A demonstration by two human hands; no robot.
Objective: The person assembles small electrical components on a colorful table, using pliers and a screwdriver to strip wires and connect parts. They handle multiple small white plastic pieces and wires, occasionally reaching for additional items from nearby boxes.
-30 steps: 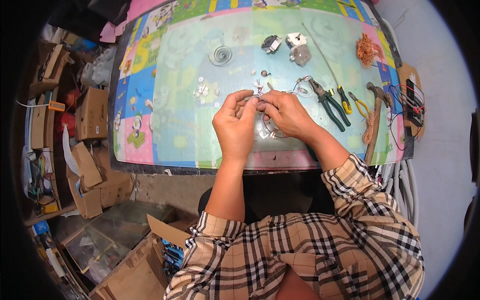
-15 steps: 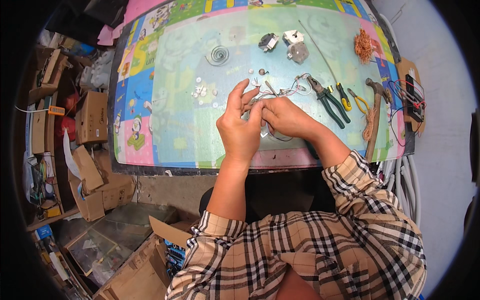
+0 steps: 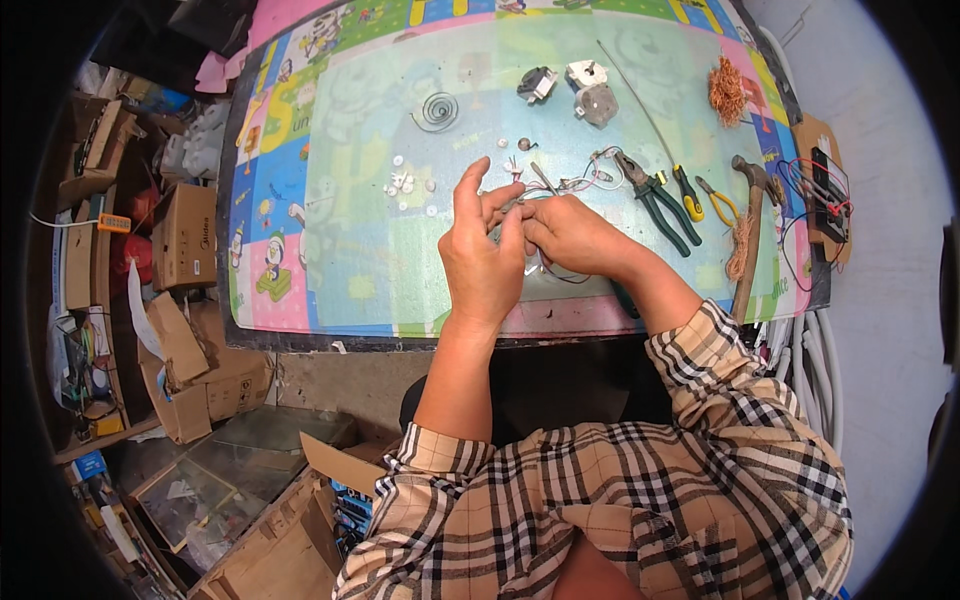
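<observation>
Both of my hands meet over the near middle of the table, thumbs and fingertips brought together. My left hand (image 3: 484, 258) pinches with its thumb and bent fingers while the index finger points away. Beside it, my right hand (image 3: 577, 236) has its fingers curled at the same spot. The small item between them is mostly covered by the fingers, so its kind cannot be made out. A dark thin wire (image 3: 568, 277) loops out below the right hand. Just beyond the fingertips lie thin coloured wires (image 3: 603, 183) and a slim metal rod-like piece (image 3: 543, 178).
Right of my hands lie green-handled pliers (image 3: 664, 212), a yellow-black screwdriver (image 3: 688, 194), small yellow pliers (image 3: 718, 202) and a hammer (image 3: 744, 250). Farther back are a copper wire tangle (image 3: 726, 92), grey mechanism (image 3: 596, 104), black-and-white block (image 3: 537, 86), spiral spring (image 3: 438, 112) and small white pieces (image 3: 403, 183).
My hands have shifted slightly to the right, and the left fingers have changed their bend a little. The pinch stays together, and the things on the table have not moved.
</observation>
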